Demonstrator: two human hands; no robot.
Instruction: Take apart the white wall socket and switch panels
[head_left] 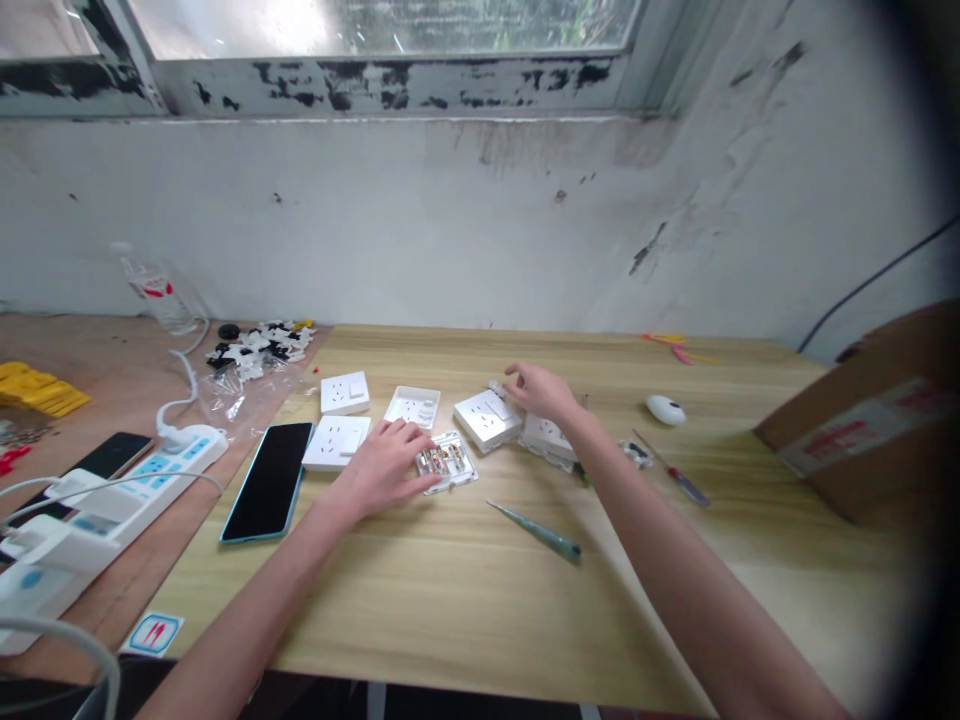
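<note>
Both reach forward: the left hand point(385, 464) palm down, fingers loosely spread at an opened socket point(454, 466) just right of it; the right hand point(544, 390) curled beside a white socket point(480, 424), its grip unclear. Beneath them spreads a wooden table point(420, 595); beyond, a stained wall point(390, 220).

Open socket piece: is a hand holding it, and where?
The left hand is at the left edge of the open socket piece; whether it grips cannot be told.

The white socket base point(454, 464) lies flat, coppery contacts point(436, 460) exposed.
</note>
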